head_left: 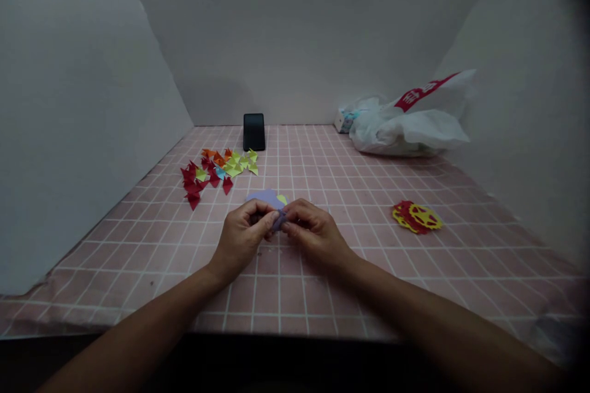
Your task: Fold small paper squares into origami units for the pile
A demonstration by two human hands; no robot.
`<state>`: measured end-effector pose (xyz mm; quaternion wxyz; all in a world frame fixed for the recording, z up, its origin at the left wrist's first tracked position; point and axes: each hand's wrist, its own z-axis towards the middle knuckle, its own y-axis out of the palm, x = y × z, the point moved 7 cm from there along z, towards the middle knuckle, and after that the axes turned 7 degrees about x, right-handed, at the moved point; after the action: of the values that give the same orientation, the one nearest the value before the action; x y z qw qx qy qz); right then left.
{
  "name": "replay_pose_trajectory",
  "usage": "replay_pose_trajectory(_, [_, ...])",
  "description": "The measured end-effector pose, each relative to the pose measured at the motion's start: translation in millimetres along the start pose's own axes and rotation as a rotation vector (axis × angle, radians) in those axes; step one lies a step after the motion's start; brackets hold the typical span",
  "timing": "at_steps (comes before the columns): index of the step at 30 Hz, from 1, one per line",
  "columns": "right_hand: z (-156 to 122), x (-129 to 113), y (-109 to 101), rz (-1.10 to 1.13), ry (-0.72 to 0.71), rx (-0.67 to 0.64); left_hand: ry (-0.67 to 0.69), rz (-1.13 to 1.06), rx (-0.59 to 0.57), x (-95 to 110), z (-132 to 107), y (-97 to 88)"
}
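Note:
Both my hands meet over the middle of the pink checked table (359, 270). My left hand (243, 237) and my right hand (314, 231) pinch a small piece of purple paper (279, 220) between their fingertips. Just behind the hands a purple paper sheet (265, 198) lies flat on the table, with a yellow-green scrap (282, 199) at its right edge. Most of the pinched piece is hidden by my fingers.
A pile of several folded paper triangles (216, 171), red, orange, yellow-green and blue, lies at the back left. A black phone (254, 131) leans on the back wall. A white plastic bag (405, 124) sits back right. Red and yellow paper cut-outs (416, 217) lie to the right.

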<state>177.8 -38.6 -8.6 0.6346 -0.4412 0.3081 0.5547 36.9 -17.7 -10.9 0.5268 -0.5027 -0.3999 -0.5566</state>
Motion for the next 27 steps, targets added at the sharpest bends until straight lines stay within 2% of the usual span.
replay_pose_trajectory(14, [-0.4,0.2,-0.3,-0.016,-0.018,0.025,0.064,0.093,0.018,4.6,0.6,-1.8])
replay_pose_trajectory(27, [-0.9,-2.7,1.4,-0.051,-0.053,0.010,0.060,0.105,0.004,5.1,-0.1,-1.2])
